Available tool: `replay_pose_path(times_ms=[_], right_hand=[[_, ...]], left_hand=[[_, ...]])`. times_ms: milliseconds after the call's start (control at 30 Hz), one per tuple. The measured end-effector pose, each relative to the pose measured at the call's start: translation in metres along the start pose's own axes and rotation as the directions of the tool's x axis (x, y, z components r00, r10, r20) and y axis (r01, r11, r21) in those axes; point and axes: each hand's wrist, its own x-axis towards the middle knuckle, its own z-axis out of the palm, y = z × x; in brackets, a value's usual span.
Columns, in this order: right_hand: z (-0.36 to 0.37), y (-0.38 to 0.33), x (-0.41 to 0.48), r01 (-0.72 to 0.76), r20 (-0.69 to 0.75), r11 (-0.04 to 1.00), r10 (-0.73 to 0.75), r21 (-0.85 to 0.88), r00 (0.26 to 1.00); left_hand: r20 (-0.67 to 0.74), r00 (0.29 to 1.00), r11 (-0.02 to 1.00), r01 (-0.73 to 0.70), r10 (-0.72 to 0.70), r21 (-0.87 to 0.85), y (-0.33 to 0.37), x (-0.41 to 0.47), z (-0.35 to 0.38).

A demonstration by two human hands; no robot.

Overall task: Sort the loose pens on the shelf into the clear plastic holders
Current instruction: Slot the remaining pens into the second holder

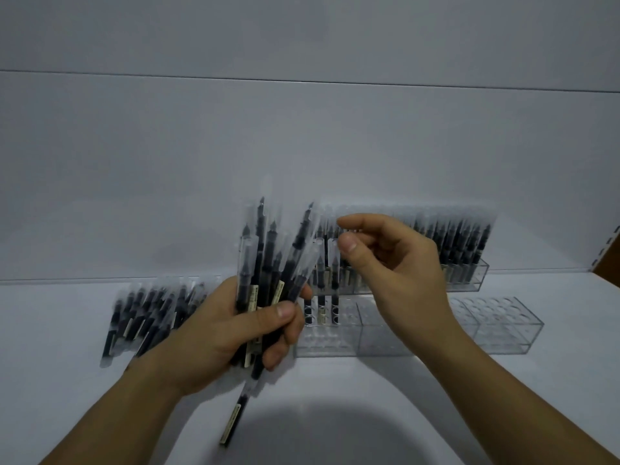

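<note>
My left hand [214, 330] grips a fanned bundle of black pens with clear caps [265, 263], tips up; one pen [235, 417] hangs low out of the bundle. My right hand [402, 273] hovers above the front clear holder [385, 333], thumb and forefinger slightly apart beside the cap of a standing pen [333, 290], with nothing between them. Three pens stand at that holder's left end. Behind it, a back holder [476, 280] is packed with upright pens. A pile of loose pens [144, 313] lies on the shelf at the left.
Another clear holder [503, 327] with round holes stands at the right, holding no pens. The white shelf [335, 414] runs back to a white wall. A brown upright [607, 250] shows at the far right edge.
</note>
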Motion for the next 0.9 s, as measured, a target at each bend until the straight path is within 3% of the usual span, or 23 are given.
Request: replay_pose_path(times_ms=[200, 300, 500, 667, 800, 900], right_hand=[[0.000, -0.003, -0.003, -0.090, 0.250, 0.996, 0.087, 0.002, 0.964], [-0.001, -0.001, -0.002, -0.105, 0.282, 0.994, 0.107, -0.023, 0.953], [-0.011, -0.004, 0.007, -0.226, 0.108, 0.959, 0.210, 0.170, 0.972], [-0.025, -0.002, 0.020, -0.206, -0.069, 0.929, 0.238, 0.308, 0.969], [-0.038, 0.003, 0.025, -0.072, -0.245, 0.984, 0.111, 0.161, 0.963], [-0.041, 0.006, 0.025, 0.027, -0.247, 1.000, -0.028, -0.011, 0.969]], left_hand=[[0.037, 0.999, 0.995, 0.003, -0.006, 0.097, -0.002, 0.001, 0.006], [-0.010, 1.000, 0.994, 0.011, -0.010, 0.110, -0.002, 0.002, 0.008], [-0.140, 0.990, 0.999, 0.009, -0.003, 0.045, -0.003, 0.003, 0.009], [-0.260, 0.965, 0.998, -0.017, 0.031, 0.058, -0.008, 0.007, 0.008], [-0.351, 0.936, 0.999, -0.032, 0.024, -0.017, -0.008, 0.009, 0.009], [-0.373, 0.928, 1.000, -0.019, 0.011, -0.016, -0.009, 0.010, 0.006]])
